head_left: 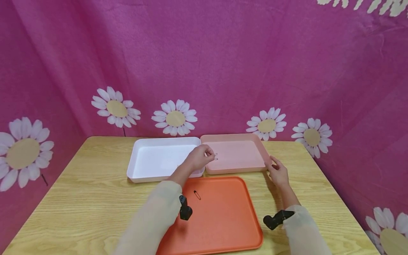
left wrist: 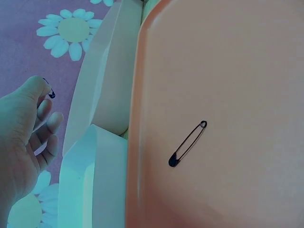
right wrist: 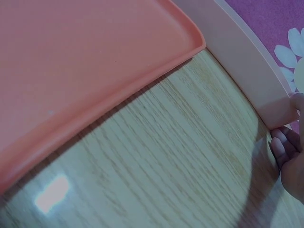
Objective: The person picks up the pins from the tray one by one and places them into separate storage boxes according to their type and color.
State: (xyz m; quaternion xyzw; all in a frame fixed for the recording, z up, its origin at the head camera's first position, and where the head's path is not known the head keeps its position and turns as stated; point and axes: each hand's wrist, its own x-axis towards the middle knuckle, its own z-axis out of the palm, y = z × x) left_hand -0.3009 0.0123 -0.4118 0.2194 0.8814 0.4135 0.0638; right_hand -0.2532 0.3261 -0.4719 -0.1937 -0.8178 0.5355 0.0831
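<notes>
My left hand (head_left: 198, 157) is over the left side of the pink tray (head_left: 237, 170), near where it meets the white tray (head_left: 153, 179). Between thumb and forefinger it pinches a small dark safety pin (left wrist: 50, 90), partly hidden by the fingertips. Another safety pin (left wrist: 189, 143), black and closed, lies on the orange tray (head_left: 223, 219) below the left forearm. At the pink tray's front right corner my right hand (head_left: 278, 173) grips the wall with thumb and fingers; in the right wrist view, that hand (right wrist: 292, 156) is cut off by the frame edge.
The white and pink trays stand side by side at the back of the wooden table (head_left: 83, 198), with the orange tray in front of them. A magenta cloth (head_left: 204, 71) with daisies hangs behind the table and at both sides.
</notes>
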